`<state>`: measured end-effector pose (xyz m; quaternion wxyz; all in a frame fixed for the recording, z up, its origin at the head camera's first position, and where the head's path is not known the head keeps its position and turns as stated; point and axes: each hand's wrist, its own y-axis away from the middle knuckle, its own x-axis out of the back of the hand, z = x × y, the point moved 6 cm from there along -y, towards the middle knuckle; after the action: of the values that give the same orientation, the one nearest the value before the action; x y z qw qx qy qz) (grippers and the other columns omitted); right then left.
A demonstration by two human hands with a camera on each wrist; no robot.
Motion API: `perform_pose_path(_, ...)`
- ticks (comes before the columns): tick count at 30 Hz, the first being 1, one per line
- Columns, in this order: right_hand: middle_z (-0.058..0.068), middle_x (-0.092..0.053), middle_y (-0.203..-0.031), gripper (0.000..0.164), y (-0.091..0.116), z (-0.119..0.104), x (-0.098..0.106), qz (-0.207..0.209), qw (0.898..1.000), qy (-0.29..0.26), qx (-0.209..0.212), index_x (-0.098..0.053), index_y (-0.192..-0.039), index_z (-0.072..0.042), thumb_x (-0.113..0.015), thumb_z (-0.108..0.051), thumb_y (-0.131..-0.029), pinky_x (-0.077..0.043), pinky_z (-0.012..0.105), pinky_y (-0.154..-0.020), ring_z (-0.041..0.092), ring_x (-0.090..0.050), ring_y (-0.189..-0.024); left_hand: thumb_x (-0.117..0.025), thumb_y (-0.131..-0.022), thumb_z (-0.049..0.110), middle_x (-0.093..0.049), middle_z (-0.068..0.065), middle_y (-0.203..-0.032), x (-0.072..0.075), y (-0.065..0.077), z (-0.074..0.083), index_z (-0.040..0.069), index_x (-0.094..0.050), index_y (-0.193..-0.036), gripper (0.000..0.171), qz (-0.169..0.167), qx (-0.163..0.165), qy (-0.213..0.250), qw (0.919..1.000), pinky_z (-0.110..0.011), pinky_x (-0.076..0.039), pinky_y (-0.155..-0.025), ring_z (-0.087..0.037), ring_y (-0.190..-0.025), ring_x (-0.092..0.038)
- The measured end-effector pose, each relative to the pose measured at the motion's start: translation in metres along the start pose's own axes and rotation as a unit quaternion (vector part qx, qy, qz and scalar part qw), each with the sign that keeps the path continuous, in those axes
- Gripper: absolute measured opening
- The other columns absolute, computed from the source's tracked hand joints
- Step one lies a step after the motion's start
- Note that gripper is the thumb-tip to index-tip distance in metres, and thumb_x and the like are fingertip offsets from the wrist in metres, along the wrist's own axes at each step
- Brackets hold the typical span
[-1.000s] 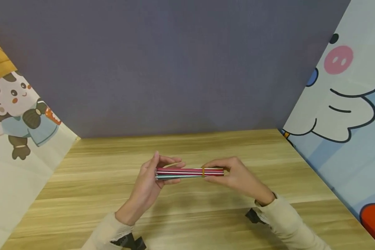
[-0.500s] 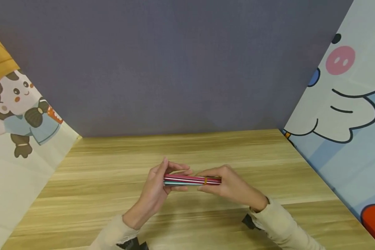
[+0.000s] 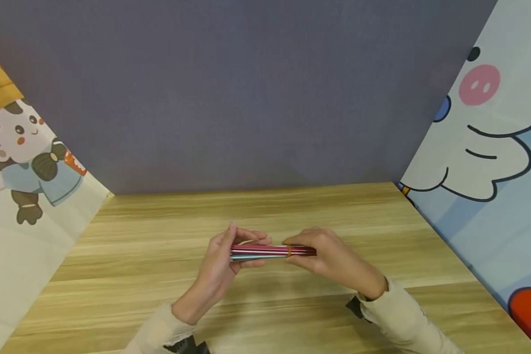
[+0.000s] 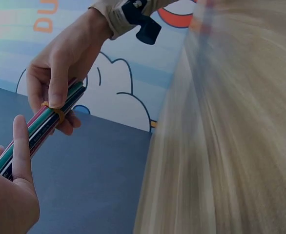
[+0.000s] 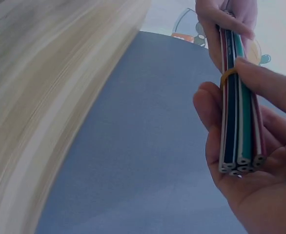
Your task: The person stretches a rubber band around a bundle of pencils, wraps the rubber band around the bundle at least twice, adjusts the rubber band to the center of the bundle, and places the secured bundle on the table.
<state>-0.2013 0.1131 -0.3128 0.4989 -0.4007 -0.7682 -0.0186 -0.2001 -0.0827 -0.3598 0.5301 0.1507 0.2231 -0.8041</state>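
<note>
A bundle of striped pencils [image 3: 261, 251], in red, white, teal and black, lies level between my two hands above the table. A yellow-brown rubber band [image 5: 227, 74] circles the bundle nearer its right end. My left hand [image 3: 217, 260] holds the left end, with its thumb and fingers around the pencils and that end resting by the palm. The thumb and fingers of my right hand [image 3: 332, 253] pinch the bundle right at the band. Flat pencil ends [image 5: 243, 165] with round cores face my right palm in the right wrist view.
Under the hands spreads a wood-grain table [image 3: 159, 226]. A dark grey panel [image 3: 256, 98] stands along its back edge. Cartoon-printed panels flank it, one on the left [image 3: 57, 236] and one on the right [image 3: 513, 196].
My left hand and the left end of the bundle have shifted to the right, closer to my right hand. Both hands still hold the pencils, and the right thumb and fingers remain near the band.
</note>
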Motion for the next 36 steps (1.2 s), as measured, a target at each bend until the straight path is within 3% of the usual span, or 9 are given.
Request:
perform_pose_path(3,-0.003,-0.074,-0.1,0.031,0.0,0.001,-0.001,-0.001,1.0,-0.014,0.0,-0.073,-0.116,-0.008,-0.075,-0.024,-0.09,-0.052,0.021,-0.06,0.002,-0.063,-0.076,-0.03,-0.11,0.037,-0.069,-0.015,-0.117,0.0,0.0,-0.002,0.005,-0.069,-0.099,0.052,0.008,0.004,0.002,1.0,-0.04,-0.061,-0.078,-0.033,-0.113,-0.066)
perform_pose_path(6,-0.003,-0.075,-0.101,0.032,0.001,0.005,-0.005,-0.003,0.997,-0.073,-0.031,-0.073,-0.117,-0.01,-0.076,-0.026,-0.09,-0.055,0.023,-0.06,0.003,-0.066,-0.076,-0.032,-0.109,0.04,-0.07,-0.014,-0.115,0.001,0.0,-0.003,0.005,-0.069,-0.097,0.052,0.025,0.01,0.007,0.9996,-0.039,-0.061,-0.076,-0.033,-0.11,-0.067)
perform_pose_path(10,-0.003,-0.075,-0.105,0.031,0.002,0.014,-0.013,-0.002,0.979,-0.18,-0.093,-0.075,-0.116,-0.018,-0.078,-0.03,-0.087,-0.06,0.029,-0.065,0.011,-0.071,-0.083,-0.032,-0.109,0.041,-0.069,-0.014,-0.115,-0.001,0.002,-0.007,0.006,-0.067,-0.096,0.051,0.027,0.025,0.015,0.9992,-0.038,-0.061,-0.076,-0.033,-0.11,-0.067)
perform_pose_path(14,-0.005,-0.074,-0.108,0.033,0.001,0.015,-0.018,-0.008,0.972,-0.209,-0.107,-0.074,-0.116,-0.022,-0.079,-0.034,-0.086,-0.06,0.031,-0.065,0.014,-0.071,-0.083,-0.029,-0.11,0.039,-0.068,-0.014,-0.116,-0.003,0.002,-0.009,0.005,-0.066,-0.095,0.052,0.021,0.034,0.014,0.9991,-0.039,-0.061,-0.079,-0.034,-0.112,-0.066)
perform_pose_path(16,-0.004,-0.074,-0.108,0.035,0.0,0.014,-0.017,-0.013,0.978,-0.187,-0.096,-0.073,-0.118,-0.021,-0.078,-0.035,-0.086,-0.058,0.029,-0.061,0.011,-0.069,-0.076,-0.029,-0.11,0.039,-0.068,-0.015,-0.116,-0.002,0.002,-0.007,0.005,-0.066,-0.094,0.052,0.026,0.03,0.013,0.9991,-0.039,-0.061,-0.079,-0.034,-0.112,-0.066)
perform_pose_path(22,-0.009,-0.073,-0.094,0.028,0.0,0.005,-0.006,0.024,1.0,-0.017,0.0,-0.075,-0.112,-0.015,-0.08,-0.026,-0.086,-0.052,0.023,-0.058,0.002,-0.061,-0.071,-0.03,-0.11,0.038,-0.069,-0.019,-0.115,0.001,0.0,0.001,0.004,-0.065,-0.093,0.052,0.045,0.002,0.013,0.9989,-0.041,-0.061,-0.077,-0.035,-0.111,-0.067)
perform_pose_path(26,-0.009,-0.073,-0.09,0.022,0.001,-0.004,-0.004,0.049,0.994,0.08,0.053,-0.077,-0.103,-0.013,-0.082,-0.021,-0.084,-0.05,0.027,-0.073,0.003,-0.063,-0.076,-0.034,-0.109,0.041,-0.066,-0.02,-0.123,-0.001,0.001,-0.007,0.005,-0.067,-0.093,0.051,0.048,0.018,0.025,0.9984,-0.04,-0.061,-0.078,-0.034,-0.114,-0.065)
perform_pose_path(31,-0.008,-0.074,-0.085,0.023,0.002,-0.017,-0.01,0.045,0.975,0.205,0.071,-0.076,-0.097,-0.015,-0.084,-0.029,-0.081,-0.044,0.034,-0.084,0.005,-0.064,-0.074,-0.034,-0.109,0.04,-0.061,-0.022,-0.129,-0.002,0.003,-0.018,0.006,-0.067,-0.094,0.05,0.062,0.038,0.036,0.9967,-0.036,-0.061,-0.078,-0.033,-0.117,-0.064)
perform_pose_path(36,-0.01,-0.07,-0.079,0.025,0.002,-0.018,-0.022,0.016,0.973,0.222,0.057,-0.075,-0.099,-0.016,-0.081,-0.034,-0.083,-0.045,0.03,-0.078,0.002,-0.057,-0.067,-0.032,-0.109,0.038,-0.059,-0.025,-0.131,-0.004,0.005,-0.022,0.004,-0.067,-0.095,0.05,0.052,0.04,0.026,0.9975,-0.038,-0.06,-0.081,-0.034,-0.117,-0.063)
